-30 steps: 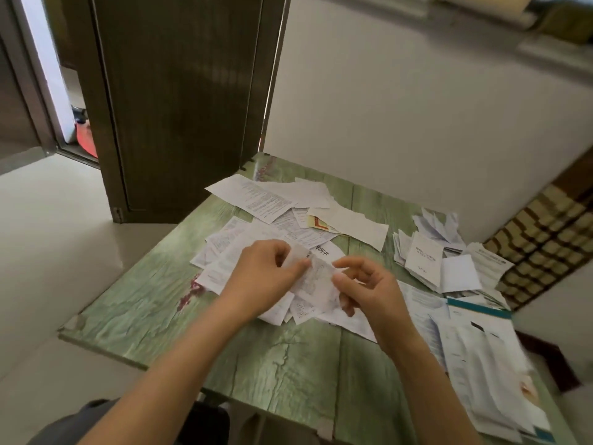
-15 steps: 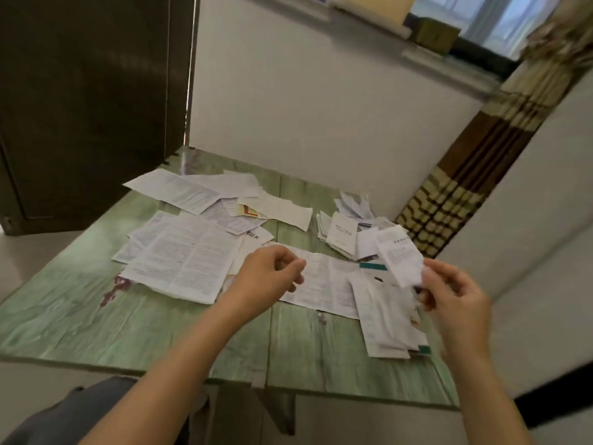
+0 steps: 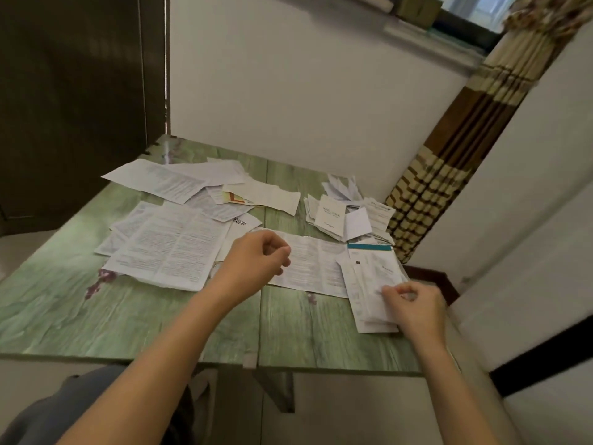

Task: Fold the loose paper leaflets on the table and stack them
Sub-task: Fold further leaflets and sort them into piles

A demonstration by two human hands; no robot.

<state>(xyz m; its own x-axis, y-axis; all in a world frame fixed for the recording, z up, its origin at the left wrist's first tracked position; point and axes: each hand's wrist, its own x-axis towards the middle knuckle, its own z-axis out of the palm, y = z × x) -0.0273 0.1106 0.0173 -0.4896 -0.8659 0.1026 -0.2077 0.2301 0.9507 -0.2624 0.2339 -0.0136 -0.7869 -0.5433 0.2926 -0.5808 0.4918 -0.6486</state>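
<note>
Left hand [image 3: 256, 261]: hovering over long leaflet [image 3: 311, 264], fingers loosely curled, gripping nothing.
Leaflet: lying flat on table [image 3: 128, 326], just beyond those fingers, long axis running left to right; sitting nearer left hand.
Right hand [image 3: 417, 308]: resting at stack [image 3: 369, 284], fingers curled; pinching top sheet or not, cannot tell.
Leaflet's right end: hiding under stack.
</note>
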